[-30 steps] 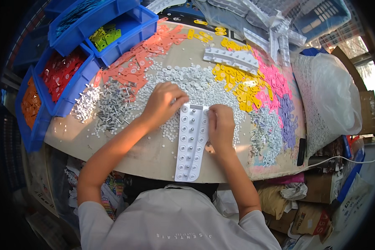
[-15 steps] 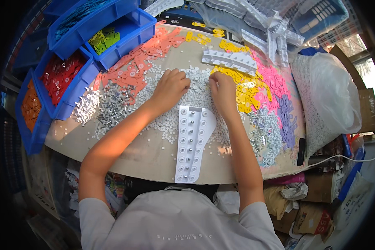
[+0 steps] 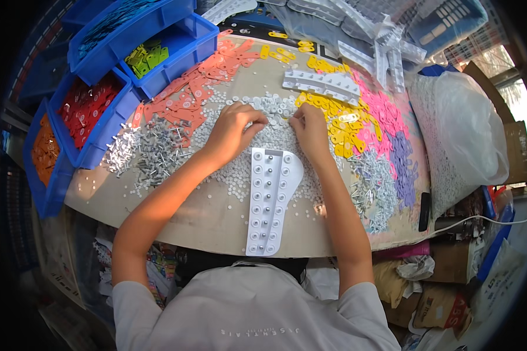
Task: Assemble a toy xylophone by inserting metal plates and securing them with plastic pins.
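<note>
Both hands are over a spread of small white round caps (image 3: 278, 130) in the middle of the table. My left hand (image 3: 235, 131) is bent at the left of this pile, thumb and fingertips drawn together at the caps; whatever is between them is too small to make out. Facing it across the pile, my right hand (image 3: 311, 131) is pinched, its fingertips also low at the caps and their contents hidden. Between my forearms lies a white plastic tray-like holder (image 3: 266, 202), wide at its far end, with rows of round seats along both sides and metal pins down its middle channel.
Blue bins (image 3: 175, 55) with coloured tags stand at left. Orange tags (image 3: 187, 93), metal rivets (image 3: 161, 149), yellow tags (image 3: 345, 131), pink tags (image 3: 383, 108) and purple tags (image 3: 403, 167) lie around the caps. Another white holder (image 3: 322, 86) rests beyond; a clear bag (image 3: 459, 137) bulges at right.
My left hand has shifted slightly left and toward me, its thumb and index now reaching out more. My right hand's fingers have drawn in slightly. The white holder stays in place.
</note>
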The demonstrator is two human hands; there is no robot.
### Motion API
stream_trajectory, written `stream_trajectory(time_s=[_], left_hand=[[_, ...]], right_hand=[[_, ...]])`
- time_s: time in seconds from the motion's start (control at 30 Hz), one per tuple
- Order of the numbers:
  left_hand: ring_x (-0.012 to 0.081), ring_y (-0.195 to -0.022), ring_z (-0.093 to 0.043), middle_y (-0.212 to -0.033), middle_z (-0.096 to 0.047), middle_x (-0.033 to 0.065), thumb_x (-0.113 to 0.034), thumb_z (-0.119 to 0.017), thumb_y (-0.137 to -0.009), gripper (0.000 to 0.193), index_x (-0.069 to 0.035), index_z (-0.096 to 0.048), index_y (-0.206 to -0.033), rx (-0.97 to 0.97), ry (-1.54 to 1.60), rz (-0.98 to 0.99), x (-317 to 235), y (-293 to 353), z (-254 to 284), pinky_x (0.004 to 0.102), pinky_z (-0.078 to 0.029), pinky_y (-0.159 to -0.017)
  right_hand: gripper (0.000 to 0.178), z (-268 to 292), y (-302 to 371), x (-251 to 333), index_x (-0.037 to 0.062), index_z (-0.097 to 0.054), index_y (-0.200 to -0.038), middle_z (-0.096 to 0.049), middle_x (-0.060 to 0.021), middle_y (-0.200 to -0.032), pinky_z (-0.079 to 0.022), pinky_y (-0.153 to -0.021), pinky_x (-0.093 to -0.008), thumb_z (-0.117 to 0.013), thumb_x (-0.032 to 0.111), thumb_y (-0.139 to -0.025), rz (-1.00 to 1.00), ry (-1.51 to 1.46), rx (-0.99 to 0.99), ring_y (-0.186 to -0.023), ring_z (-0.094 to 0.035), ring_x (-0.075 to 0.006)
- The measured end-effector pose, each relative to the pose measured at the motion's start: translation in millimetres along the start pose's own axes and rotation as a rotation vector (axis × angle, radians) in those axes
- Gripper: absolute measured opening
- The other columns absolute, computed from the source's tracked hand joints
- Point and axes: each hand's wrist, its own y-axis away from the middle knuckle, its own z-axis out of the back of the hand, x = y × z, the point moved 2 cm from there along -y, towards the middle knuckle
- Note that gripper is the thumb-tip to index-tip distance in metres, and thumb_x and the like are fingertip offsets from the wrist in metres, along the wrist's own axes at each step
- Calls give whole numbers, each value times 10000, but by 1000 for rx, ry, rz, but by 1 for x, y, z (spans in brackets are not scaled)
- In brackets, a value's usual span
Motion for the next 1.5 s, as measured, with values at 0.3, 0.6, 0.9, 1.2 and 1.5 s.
stream_trajectory(time_s=[0.3,0.6,0.9,1.2,1.5], left_hand=[[242,-981,-602,-960,-655,87,-53,-690,-889,102,1,-689,-976,210,318,135,-31,50,20,357,-471,-867],[224,-917,-615,-916,-639,86,-49,-700,-871,90,-10,-703,-952,195,217,68,-33,62,-3,341,-482,-838],[226,-836,-622,-881,-640,86,-42,-723,-844,120,-20,-684,-956,152,309,297,-33,65,-9,349,-498,-750],[282,-840,-616,-863,-647,76,-68,-746,-821,78,-30,-715,-882,-1,-7,-157,-35,62,-5,385,-488,-796],[258,-1029,-583,-960,-637,46,-114,-713,-869,121,-75,-741,-980,69,-95,-41,2,-3,-12,393,-440,-915]], right_hand=[[94,44,62,29,3,-635,-922,-638,-82,-831,-474,-731,-342,-699,37,-863,-148,-287,63,-796,-581,-201],[124,38,102,53,20,-664,-961,-617,-54,-888,-465,-766,-310,-721,32,-851,-93,-308,225,-831,-565,-171],[117,26,118,52,17,-655,-961,-614,-113,-921,-500,-763,-378,-698,21,-852,121,-85,-11,-862,-588,-288],[155,27,118,60,22,-669,-985,-627,-117,-927,-498,-745,-395,-668,-31,-839,258,34,-100,-867,-593,-294],[111,35,56,25,38,-650,-969,-635,-138,-912,-447,-830,-438,-638,5,-864,135,70,-71,-901,-572,-350]])
